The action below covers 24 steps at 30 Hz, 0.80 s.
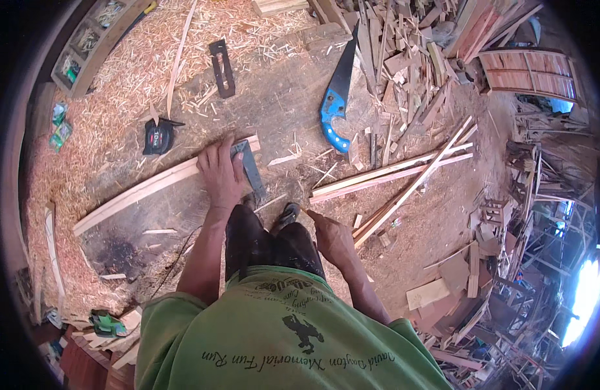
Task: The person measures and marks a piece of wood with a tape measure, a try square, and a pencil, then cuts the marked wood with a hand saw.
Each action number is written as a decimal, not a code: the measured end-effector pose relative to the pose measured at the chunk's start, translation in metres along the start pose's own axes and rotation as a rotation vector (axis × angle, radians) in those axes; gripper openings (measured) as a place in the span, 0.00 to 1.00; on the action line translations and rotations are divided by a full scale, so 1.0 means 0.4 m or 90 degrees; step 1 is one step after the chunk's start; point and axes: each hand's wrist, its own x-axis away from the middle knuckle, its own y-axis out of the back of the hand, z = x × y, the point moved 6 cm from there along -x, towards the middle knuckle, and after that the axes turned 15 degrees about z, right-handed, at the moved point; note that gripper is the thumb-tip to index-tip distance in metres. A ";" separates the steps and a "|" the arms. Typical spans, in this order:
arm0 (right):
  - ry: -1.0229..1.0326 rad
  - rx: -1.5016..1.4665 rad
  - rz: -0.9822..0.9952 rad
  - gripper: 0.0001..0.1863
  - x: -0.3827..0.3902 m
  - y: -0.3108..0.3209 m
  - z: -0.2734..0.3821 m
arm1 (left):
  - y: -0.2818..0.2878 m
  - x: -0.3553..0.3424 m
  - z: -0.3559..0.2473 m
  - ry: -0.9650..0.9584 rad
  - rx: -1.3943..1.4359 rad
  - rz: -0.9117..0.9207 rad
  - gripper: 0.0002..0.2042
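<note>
My left hand is closed over the right-hand end of a long pale wooden strip, fingers bent across it. Under its thumb side lies a dark metal try square, set crosswise at the strip's end. Lower and to the right, my right hand grips a thin yellow pencil; only its front part sticks out of the fingers. A black tape measure rests beyond the strip, left of my left hand. Farther right lies a handsaw with a blue handle.
A slotted dark metal plate lies on the worn wooden work surface. Shavings cover the far left. More wooden strips lie to the right, below an offcut heap. A divided wooden tray stands far left.
</note>
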 end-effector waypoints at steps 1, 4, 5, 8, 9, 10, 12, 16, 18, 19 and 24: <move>0.007 -0.013 -0.008 0.26 0.006 0.001 -0.013 | -0.002 -0.003 -0.002 0.005 0.004 0.007 0.20; 0.004 -0.006 0.006 0.26 0.042 -0.011 -0.059 | -0.015 0.012 -0.007 0.016 -0.005 -0.001 0.20; 0.008 -0.005 -0.003 0.25 0.058 -0.010 -0.071 | -0.020 0.022 -0.007 0.015 -0.012 -0.007 0.20; -0.014 0.000 -0.010 0.23 0.134 -0.008 -0.131 | -0.033 0.061 -0.017 0.007 -0.012 -0.044 0.20; -0.030 0.001 -0.024 0.23 0.164 -0.010 -0.159 | -0.042 0.082 -0.028 0.006 -0.014 -0.046 0.20; -0.029 0.013 -0.048 0.23 0.198 -0.020 -0.189 | -0.050 0.106 -0.038 0.006 -0.024 -0.049 0.19; -0.048 0.010 -0.041 0.23 0.248 -0.046 -0.241 | -0.064 0.150 -0.048 0.006 -0.039 -0.053 0.19; -0.079 0.004 -0.020 0.21 0.320 -0.104 -0.315 | -0.103 0.214 -0.046 -0.003 -0.036 -0.062 0.19; -0.079 0.000 -0.015 0.21 0.334 -0.118 -0.323 | -0.102 0.206 -0.048 -0.017 -0.048 -0.077 0.18; -0.072 0.006 -0.011 0.21 0.337 -0.129 -0.322 | -0.100 0.187 -0.037 -0.011 -0.036 -0.076 0.18; -0.067 0.015 0.011 0.21 0.346 -0.140 -0.322 | -0.049 0.112 -0.002 0.019 0.081 0.016 0.16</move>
